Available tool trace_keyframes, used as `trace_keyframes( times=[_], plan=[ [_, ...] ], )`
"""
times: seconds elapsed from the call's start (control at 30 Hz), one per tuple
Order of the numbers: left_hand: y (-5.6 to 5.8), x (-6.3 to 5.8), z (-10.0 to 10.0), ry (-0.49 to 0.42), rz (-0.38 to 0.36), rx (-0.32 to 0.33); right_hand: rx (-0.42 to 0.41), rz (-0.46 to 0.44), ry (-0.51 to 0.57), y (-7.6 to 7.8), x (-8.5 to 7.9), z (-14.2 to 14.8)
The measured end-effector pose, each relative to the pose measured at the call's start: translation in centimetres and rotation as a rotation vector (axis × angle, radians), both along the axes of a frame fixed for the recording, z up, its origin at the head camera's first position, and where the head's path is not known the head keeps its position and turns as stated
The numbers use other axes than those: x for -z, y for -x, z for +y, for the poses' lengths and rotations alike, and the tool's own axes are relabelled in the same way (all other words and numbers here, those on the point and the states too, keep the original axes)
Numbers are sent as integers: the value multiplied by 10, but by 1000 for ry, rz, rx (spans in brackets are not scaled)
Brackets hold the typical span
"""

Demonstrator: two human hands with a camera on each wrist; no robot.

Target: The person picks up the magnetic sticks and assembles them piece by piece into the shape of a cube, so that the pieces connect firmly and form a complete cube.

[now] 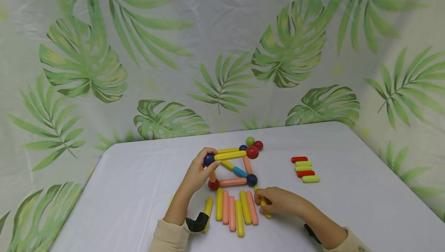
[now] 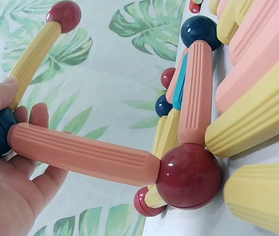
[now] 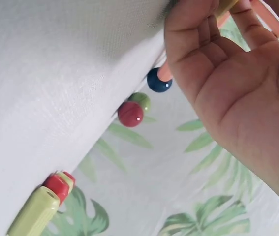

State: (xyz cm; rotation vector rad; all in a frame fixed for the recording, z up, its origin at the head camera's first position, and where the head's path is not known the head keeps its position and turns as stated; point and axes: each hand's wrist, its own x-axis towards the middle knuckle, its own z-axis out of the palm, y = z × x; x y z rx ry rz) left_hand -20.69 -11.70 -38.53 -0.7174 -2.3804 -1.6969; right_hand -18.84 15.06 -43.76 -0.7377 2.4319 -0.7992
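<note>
My left hand (image 1: 194,175) grips a dark blue ball (image 1: 209,159) at the raised near-left corner of a frame of ribbed sticks and balls. From that ball a yellow stick (image 1: 230,155) runs right to a red ball (image 1: 252,152). In the left wrist view a salmon stick (image 2: 85,153) slopes from the held ball to a lower red ball (image 2: 189,176). Low along the front, another salmon stick (image 1: 233,182) reaches a second dark blue ball (image 1: 252,179). Just below that ball my right hand (image 1: 282,201) pinches a yellow stick (image 1: 268,216), partly hidden by fingers.
Loose yellow and salmon sticks (image 1: 232,213) lie in a row before the frame. Short red and light green sticks (image 1: 303,168) are grouped at right. A green ball (image 1: 250,141) and a red ball (image 1: 258,145) sit behind the frame, near the table's back edge.
</note>
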Motion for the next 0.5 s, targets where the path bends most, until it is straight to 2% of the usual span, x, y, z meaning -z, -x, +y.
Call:
trace_keyframes(
  times=[0.17,0.4,0.5],
  plan=[
    [0,-1,1,-9,-7,7,54,70,117,3,-7,8],
    [-2,-3,0,5,-1,-1,282,200,328,15,-9,10],
    [-2,-3,0,11,-3,-1,354,207,405,21,-6,4]
  ],
)
